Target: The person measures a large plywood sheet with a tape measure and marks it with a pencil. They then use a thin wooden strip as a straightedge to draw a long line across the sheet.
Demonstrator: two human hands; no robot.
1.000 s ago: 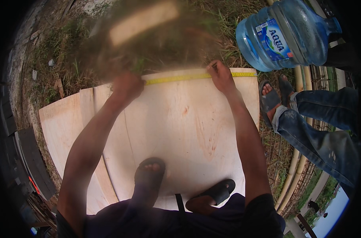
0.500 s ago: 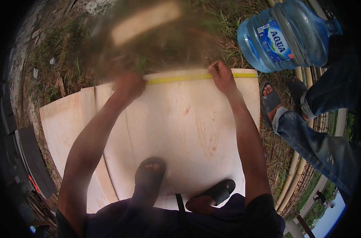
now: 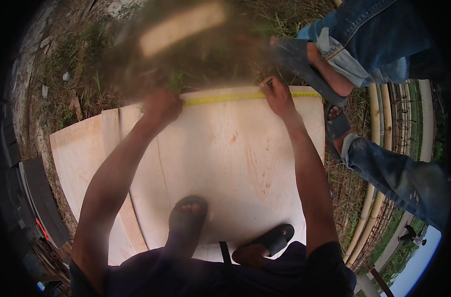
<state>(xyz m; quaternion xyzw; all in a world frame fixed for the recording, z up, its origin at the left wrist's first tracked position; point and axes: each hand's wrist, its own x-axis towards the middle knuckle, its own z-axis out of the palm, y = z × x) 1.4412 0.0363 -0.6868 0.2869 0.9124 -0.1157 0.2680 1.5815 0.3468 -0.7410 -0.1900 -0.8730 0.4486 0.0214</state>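
Reaching forward, clenching the left hand [image 3: 163,106] on flat yellow measuring tape [image 3: 225,98] along the far edge of pale plywood sheet [image 3: 225,163]; curling right hand [image 3: 279,95] over it, with unclear grasp

Bare wood on a pale plywood sheet [image 3: 225,158] leaves open room between the person's forearms [image 3: 312,171]. Along its far edge, a yellow tape measure [image 3: 224,98] spans the gap between left hand [image 3: 161,108] and right hand [image 3: 278,95]. Nearer the body, the person's sandalled feet [image 3: 190,210] stand on the sheet; beyond the right hand, a co-worker's sandalled feet [image 3: 302,60] and jeans-clad legs [image 3: 391,166] block the right side
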